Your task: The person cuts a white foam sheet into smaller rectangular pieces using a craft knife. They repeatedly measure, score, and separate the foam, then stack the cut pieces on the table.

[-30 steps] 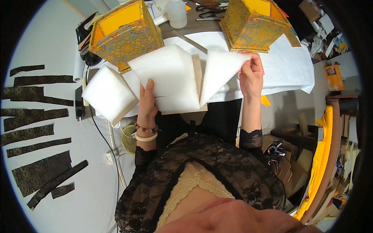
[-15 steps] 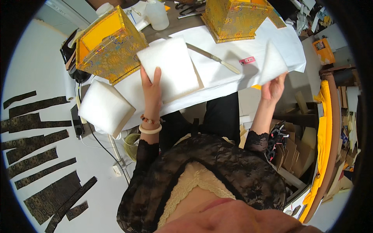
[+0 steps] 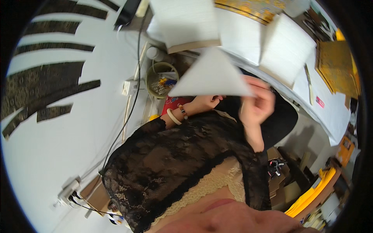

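A white triangular padded piece [image 3: 211,75], blurred by motion, is raised above my lap. My right hand [image 3: 258,103] pinches it at its right corner. Just below its lower edge is my left hand [image 3: 210,101], wearing bracelets, its fingers curled and partly hidden; whether it touches the piece I cannot tell. Two white padded blocks lie on the white-covered table, one at the far left [image 3: 186,23] and one further right [image 3: 287,50]. Right of that block are a knife with a pale handle [image 3: 309,85] and a small pink item [image 3: 319,101].
Gold brocade boxes [image 3: 338,70] stand on the table at the right. A green bin [image 3: 149,83] sits beside my left forearm, near a black cable [image 3: 136,93] and a socket [image 3: 130,88]. Dark patterned fabric strips [image 3: 46,79] spread over the white surface at left.
My view has turned to the left. The right hand has brought the triangular piece from the table's right side to over my lap. My left hand has left the white block and drawn in.
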`<state>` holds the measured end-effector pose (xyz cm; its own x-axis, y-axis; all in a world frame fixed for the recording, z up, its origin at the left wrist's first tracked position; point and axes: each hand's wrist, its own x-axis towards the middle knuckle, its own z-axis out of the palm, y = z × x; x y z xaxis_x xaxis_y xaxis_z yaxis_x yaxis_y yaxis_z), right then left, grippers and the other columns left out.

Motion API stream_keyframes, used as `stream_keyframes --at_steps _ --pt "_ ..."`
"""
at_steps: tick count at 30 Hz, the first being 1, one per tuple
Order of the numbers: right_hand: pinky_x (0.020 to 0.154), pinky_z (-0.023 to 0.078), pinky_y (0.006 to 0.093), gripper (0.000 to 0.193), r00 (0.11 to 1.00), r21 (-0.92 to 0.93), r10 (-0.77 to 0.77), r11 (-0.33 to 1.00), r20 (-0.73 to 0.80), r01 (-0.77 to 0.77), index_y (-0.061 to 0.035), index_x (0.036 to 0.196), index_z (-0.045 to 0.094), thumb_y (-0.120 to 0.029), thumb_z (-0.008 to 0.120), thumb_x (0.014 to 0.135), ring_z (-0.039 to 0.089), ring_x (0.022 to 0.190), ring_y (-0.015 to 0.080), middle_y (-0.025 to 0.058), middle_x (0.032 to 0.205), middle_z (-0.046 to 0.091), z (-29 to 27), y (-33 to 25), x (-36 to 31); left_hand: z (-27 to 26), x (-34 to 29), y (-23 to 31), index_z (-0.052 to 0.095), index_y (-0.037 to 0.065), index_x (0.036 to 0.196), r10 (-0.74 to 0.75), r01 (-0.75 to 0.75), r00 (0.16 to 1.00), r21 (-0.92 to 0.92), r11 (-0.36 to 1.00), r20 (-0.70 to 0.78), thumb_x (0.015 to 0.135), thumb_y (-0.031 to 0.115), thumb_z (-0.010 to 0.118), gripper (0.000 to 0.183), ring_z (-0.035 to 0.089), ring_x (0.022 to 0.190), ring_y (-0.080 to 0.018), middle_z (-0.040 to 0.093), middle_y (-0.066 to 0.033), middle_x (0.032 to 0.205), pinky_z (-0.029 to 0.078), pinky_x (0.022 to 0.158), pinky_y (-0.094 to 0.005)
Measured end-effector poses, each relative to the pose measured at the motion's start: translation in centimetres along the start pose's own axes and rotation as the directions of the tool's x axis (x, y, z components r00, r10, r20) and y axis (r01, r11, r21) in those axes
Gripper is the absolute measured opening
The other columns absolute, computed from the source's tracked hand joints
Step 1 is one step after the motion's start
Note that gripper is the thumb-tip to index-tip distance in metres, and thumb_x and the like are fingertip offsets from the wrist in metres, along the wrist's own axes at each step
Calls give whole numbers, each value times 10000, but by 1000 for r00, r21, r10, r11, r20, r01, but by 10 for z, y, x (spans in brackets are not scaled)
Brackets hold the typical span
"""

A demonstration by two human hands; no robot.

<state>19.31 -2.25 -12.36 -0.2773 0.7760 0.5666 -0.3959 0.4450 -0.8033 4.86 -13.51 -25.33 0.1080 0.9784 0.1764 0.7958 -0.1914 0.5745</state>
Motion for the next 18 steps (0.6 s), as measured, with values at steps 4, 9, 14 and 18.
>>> stream_keyframes --at_steps 4,9,14,18 --pt "759 592 326 231 838 -70 60 997 542 -26 -27 1056 675 70 704 848 717 943 286 115 1130 715 98 73 -27 21 -42 -7 658 -14 994 -136 28 965 -428 903 -224 858 93 631 176 636 831 -410 666 -224 910 508 749 -463" --pt "883 542 455 276 599 -422 279 900 750 109 -67 1183 686 -186 675 935 676 1016 367 120 1160 703 153 208 -98 10 -55 -3 625 -2 1106 -306 273 952 -433 859 -6 904 119 649 237 646 887 -344 685 -178 972 513 801 -421" --pt "893 537 465 238 387 -563 515 826 765 13 -58 1108 733 -205 674 931 682 993 379 131 1132 717 97 161 -54 -8 -66 -11 647 23 1199 -407 343 913 -534 773 -4 932 128 648 286 673 780 -240 705 -131 962 532 714 -355" --pt "729 565 366 103 749 -522 464 832 473 -186 -12 983 749 -47 712 894 707 827 290 103 989 723 -6 78 -34 -8 -38 -6 671 13 1119 -479 404 878 -568 717 21 931 130 650 222 661 711 -242 688 -147 887 513 662 -327"
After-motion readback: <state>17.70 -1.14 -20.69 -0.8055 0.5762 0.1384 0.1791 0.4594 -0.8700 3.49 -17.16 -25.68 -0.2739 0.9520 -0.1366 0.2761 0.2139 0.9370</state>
